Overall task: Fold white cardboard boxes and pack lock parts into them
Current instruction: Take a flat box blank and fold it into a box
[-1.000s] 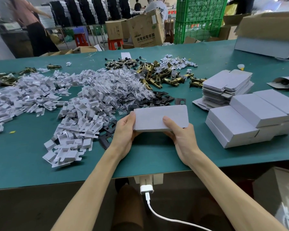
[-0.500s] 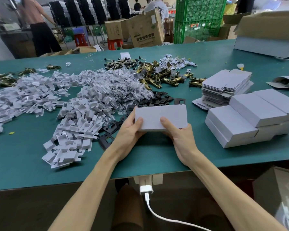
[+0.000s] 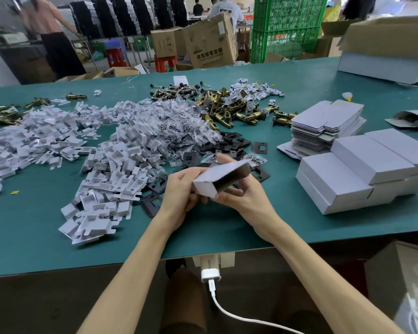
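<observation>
A person's 2 hands hold 1 white box (image 3: 215, 174) just above a green table (image 3: 34, 225). The left hand (image 3: 179, 191) grips the box's near, closed end, fingers curled round it. The right hand (image 3: 244, 198) cups the box from below and from the right, with its fingers wrapped up behind the far edge, though they are blurred. The box lies tilted between the 2 hands, and its open, dark side faces the right hand.

To the left of the left hand sprawls a heap of white inserts (image 3: 111, 165), far too many to count. Black plates (image 3: 229, 143) lie scattered just beyond both hands, some reaching under the left hand's side; again, no count is possible. Farther beyond the plates sit a mound of clear bags (image 3: 179, 121) and a cluster of brass latches (image 3: 241, 112), well over 10 of them.

To the right of the right hand stand folded boxes (image 3: 362, 162), at least 4, in 2 layers. Beyond them rests 1 stack of flat blanks (image 3: 328, 116). Farther right lies 1 loose box (image 3: 413, 118), partly open. Far beyond the right hand sits 1 large carton (image 3: 384, 54). Below both wrists, 1 white charger (image 3: 211, 273) hangs at the table's near edge.
</observation>
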Demonstrator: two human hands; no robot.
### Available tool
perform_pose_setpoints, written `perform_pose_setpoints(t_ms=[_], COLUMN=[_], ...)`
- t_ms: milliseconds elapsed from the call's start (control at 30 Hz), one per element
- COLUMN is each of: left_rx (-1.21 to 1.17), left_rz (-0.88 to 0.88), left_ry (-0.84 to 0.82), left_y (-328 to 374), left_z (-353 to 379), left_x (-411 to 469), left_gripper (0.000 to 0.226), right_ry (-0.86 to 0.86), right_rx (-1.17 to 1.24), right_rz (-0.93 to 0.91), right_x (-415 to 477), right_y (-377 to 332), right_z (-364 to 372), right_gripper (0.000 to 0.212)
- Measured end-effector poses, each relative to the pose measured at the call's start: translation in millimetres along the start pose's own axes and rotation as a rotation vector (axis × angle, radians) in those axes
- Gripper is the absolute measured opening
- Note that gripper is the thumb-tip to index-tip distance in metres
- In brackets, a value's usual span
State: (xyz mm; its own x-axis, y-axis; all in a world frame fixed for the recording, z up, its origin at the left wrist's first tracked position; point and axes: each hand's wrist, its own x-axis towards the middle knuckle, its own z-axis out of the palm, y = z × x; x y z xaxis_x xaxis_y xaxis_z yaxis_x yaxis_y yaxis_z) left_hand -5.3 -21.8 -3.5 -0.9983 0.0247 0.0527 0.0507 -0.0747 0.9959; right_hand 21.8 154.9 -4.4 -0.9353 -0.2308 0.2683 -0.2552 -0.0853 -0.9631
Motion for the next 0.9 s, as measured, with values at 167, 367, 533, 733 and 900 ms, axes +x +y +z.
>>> perform_pose_setpoints(t_ms=[167,367,533,733,900], left_rx=[0.029,0.054,0.014,0.011,-0.116], left_rz=[0.028,0.121,0.143,0.127,0.049], left_ry=[0.057,-0.126,-0.126,-0.118,0.124], left_y=[1,5,6,5,-2], left_z=[7,7,7,6,4], left_x=[-1,-8,-10,-9,0], left_gripper=[0.054,0.035,0.027,0.034,0.037], right_ry=[0.096,0.262,0.29,0.236,0.318], right_rx=[0.083,0.033,0.016,0.016,-0.112], right_rz=[0.0,0.033,0.059,0.069,0.068], right_x=[-1,-1,-1,-3,1], right_y=[0,0,-1,-5,-3], right_z=[1,2,2,5,7], right_gripper=[0.046,0.035,0.049,0.04,0.044])
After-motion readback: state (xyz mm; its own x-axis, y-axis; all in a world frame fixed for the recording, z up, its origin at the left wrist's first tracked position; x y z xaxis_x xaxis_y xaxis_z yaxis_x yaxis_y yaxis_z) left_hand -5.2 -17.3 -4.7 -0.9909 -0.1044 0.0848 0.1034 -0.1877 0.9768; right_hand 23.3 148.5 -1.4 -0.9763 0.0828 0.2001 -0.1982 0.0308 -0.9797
